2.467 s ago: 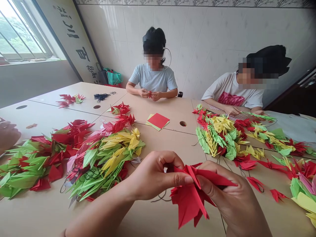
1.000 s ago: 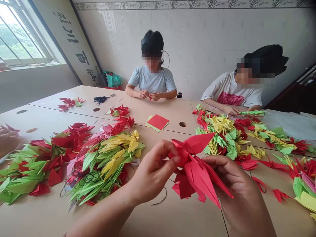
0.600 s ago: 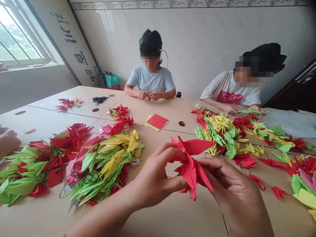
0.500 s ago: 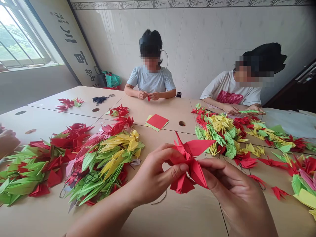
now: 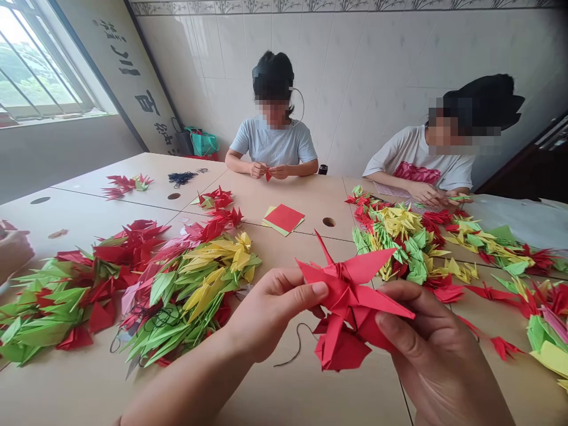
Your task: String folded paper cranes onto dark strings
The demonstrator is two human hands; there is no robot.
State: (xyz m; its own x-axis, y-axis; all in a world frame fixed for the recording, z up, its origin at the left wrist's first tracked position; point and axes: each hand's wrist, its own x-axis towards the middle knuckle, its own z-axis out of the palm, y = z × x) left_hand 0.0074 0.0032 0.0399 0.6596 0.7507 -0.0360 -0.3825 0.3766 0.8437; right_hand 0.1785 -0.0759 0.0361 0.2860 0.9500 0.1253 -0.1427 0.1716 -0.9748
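- Tan worktop [image 5: 355, 396], with a heap of paper cranes [image 5: 186, 302] left of the left grip
- Red origami crane [image 5: 350, 296] held between both grips, above the worktop
- Left grip [image 5: 270, 313] pinches its near side; right grip [image 5: 439, 349] curls, thumb pressed against a wing
- Risk: squeezing harder could crease the thin paper; the dark thread [image 5: 297, 346] below the crane could snag

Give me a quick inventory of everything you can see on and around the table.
held paper cranes: several, red, between both hands
loose thread: one, dark, below them
left crane heap: one, red, green, yellow, left of the hands
right crane heap: one, red, green, yellow, beyond the hands
paper squares: small stack, red on top, mid-table
thread bundle: one, black, far end
person in blue: one, far side
person in white: one, right side
other hand: one, left edge
left hand: one, lower centre
right hand: one, lower right
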